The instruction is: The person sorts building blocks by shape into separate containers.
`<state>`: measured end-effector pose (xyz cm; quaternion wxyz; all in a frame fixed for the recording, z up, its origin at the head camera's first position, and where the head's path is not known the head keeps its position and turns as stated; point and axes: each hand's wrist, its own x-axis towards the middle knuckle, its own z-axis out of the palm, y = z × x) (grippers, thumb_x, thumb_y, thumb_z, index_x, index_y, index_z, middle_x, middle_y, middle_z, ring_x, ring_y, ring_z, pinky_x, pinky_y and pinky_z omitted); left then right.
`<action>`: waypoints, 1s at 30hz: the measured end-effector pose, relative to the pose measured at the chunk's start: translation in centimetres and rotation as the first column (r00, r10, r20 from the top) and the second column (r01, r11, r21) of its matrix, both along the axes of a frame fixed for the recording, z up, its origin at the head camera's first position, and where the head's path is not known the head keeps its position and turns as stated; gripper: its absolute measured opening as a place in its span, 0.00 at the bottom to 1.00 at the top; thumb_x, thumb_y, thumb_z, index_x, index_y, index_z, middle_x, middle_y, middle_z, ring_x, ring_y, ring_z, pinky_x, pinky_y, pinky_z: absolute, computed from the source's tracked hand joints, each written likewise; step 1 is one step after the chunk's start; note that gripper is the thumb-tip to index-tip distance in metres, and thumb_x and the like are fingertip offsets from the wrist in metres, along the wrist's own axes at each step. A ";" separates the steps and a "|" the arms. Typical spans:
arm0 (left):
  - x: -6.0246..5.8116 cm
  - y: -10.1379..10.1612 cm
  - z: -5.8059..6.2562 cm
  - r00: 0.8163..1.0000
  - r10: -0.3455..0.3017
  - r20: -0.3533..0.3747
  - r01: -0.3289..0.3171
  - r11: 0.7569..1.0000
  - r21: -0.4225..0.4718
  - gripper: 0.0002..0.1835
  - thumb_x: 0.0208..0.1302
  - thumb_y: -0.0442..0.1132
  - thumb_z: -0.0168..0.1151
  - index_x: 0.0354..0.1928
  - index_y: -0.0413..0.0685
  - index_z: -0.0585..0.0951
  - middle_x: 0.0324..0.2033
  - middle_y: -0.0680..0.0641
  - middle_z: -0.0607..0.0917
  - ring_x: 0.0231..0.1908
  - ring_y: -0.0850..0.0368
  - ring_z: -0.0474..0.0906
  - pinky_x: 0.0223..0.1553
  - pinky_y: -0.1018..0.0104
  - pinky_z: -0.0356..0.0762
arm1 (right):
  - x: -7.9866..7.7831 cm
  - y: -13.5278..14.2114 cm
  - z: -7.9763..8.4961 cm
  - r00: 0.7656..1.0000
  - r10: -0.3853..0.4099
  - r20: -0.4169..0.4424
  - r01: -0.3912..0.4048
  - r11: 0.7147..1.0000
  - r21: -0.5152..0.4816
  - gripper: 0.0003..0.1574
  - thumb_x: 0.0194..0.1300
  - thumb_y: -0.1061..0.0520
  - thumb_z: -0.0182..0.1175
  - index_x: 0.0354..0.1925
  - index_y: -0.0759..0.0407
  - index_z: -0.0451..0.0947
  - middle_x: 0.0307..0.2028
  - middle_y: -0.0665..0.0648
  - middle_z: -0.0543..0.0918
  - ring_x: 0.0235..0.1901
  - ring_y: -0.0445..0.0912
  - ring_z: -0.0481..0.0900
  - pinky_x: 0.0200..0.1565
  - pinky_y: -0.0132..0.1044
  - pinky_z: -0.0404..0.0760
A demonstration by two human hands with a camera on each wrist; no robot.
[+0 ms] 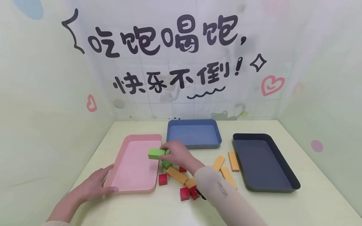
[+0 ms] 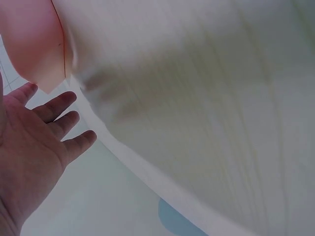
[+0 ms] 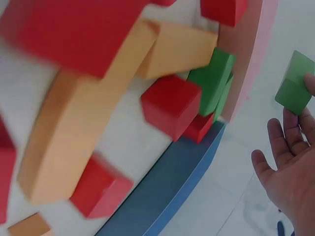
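Observation:
My right hand point(image 1: 180, 155) pinches a green rectangular block point(image 1: 156, 153) between thumb and fingers, above the right side of the pink tray point(image 1: 135, 169). The same green block point(image 3: 295, 81) shows at the fingertips in the right wrist view. Just below that hand, another green block point(image 1: 167, 164) lies beside the tray, partly hidden. My left hand point(image 1: 91, 185) touches the tray's near left corner, thumb along the front edge and fingers at the left side. In the left wrist view, the left hand's fingers point(image 2: 61, 105) are spread and fairly straight.
Red cubes point(image 1: 184, 194) and orange blocks point(image 1: 176, 175) lie loose mid-table, partly under the right forearm. A blue tray point(image 1: 193, 135) stands at the back. To the right is a dark grey tray point(image 1: 263, 163), with an orange block point(image 1: 233, 161) along its left side. Walls enclose the table.

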<state>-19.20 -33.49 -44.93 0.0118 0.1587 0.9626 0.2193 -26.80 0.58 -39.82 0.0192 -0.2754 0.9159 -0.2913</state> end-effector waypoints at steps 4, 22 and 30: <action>0.0 -0.2 -0.2 1.000 0.001 -0.003 -0.001 1.000 0.011 0.52 0.44 0.63 0.65 0.65 0.40 0.58 0.54 0.29 0.69 0.56 0.28 0.58 0.47 0.33 0.59 | 0.4 -2.6 0.0 0.999 0.034 -0.014 -0.034 0.999 0.011 0.18 0.54 0.44 0.63 0.42 0.49 0.81 0.31 0.40 0.76 0.31 0.36 0.70 0.34 0.27 0.70; -0.1 -0.2 -0.2 1.000 0.004 -0.006 -0.004 1.000 0.001 0.51 0.45 0.63 0.65 0.65 0.39 0.59 0.54 0.28 0.68 0.56 0.27 0.56 0.46 0.32 0.58 | 3.0 -9.9 -2.9 0.985 0.082 -0.148 -0.035 0.955 0.295 0.18 0.54 0.39 0.60 0.44 0.37 0.79 0.33 0.37 0.75 0.39 0.37 0.70 0.61 0.49 0.52; -0.1 -0.1 -0.3 1.000 0.002 -0.009 -0.002 1.000 0.003 0.51 0.45 0.62 0.66 0.64 0.38 0.60 0.55 0.28 0.68 0.57 0.25 0.54 0.47 0.31 0.56 | 3.2 -10.2 -3.4 0.988 0.083 -0.126 -0.042 0.953 0.299 0.22 0.54 0.34 0.59 0.47 0.35 0.78 0.39 0.36 0.76 0.45 0.37 0.71 0.61 0.51 0.52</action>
